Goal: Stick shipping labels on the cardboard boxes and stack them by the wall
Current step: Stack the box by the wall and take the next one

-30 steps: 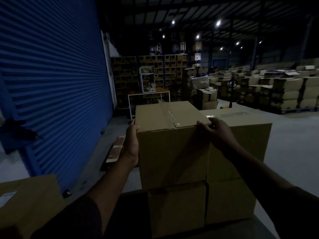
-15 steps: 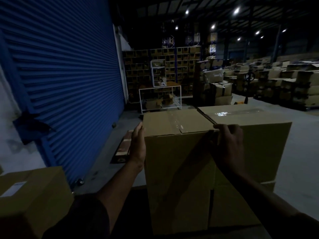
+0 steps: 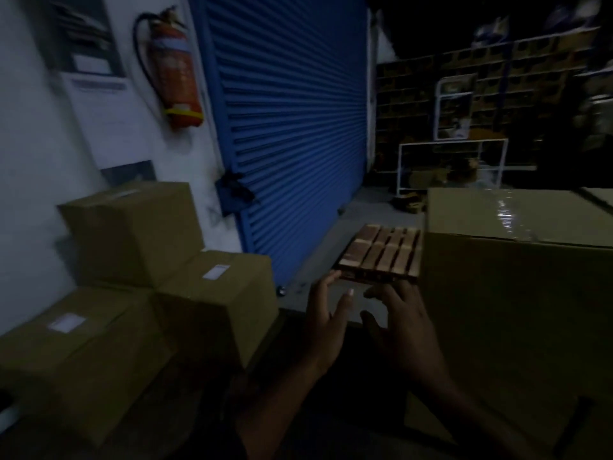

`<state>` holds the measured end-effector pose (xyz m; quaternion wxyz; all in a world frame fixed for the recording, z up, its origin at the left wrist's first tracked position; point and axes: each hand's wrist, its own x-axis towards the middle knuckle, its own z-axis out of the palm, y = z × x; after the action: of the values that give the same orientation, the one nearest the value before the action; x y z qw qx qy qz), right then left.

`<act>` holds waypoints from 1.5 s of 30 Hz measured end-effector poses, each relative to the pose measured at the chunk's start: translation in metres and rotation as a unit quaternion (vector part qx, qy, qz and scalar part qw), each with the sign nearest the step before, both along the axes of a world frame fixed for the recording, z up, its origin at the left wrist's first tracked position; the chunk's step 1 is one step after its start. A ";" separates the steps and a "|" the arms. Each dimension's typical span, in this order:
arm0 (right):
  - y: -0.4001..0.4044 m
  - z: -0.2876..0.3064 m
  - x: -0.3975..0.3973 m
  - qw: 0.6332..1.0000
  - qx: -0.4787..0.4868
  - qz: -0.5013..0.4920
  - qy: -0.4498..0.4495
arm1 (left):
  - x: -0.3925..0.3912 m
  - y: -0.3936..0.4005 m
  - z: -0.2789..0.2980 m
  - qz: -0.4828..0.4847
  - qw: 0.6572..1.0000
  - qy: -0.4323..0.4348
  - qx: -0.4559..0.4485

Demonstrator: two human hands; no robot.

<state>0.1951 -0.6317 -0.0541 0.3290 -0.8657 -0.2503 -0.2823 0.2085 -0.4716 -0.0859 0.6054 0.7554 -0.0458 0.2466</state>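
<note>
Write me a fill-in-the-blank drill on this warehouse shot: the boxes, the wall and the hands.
1. The red fire extinguisher hangs on the white wall to the left of the blue ____.
2. The number of cardboard boxes by the wall is ____.
3. The left hand and the right hand hold ____.
4. The large taped box stands on the ____ side of the picture.

Missing words: roller shutter; three; nothing; right
</note>
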 end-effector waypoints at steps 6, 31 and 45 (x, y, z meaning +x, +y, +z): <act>0.104 -0.012 0.011 0.992 0.028 0.108 0.063 | -0.020 0.114 -0.028 0.131 0.990 0.034 -0.034; 0.599 0.083 0.128 0.958 0.157 0.139 0.198 | 0.070 0.673 0.100 0.408 0.911 -0.068 -0.006; 0.620 0.096 0.125 0.890 0.245 0.215 0.318 | 0.082 0.746 0.128 0.329 0.938 0.040 -0.096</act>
<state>0.3203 -0.0112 0.0422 0.6456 -0.7258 -0.2352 0.0330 0.2904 0.2744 0.0418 0.5614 0.6758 0.2539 0.4046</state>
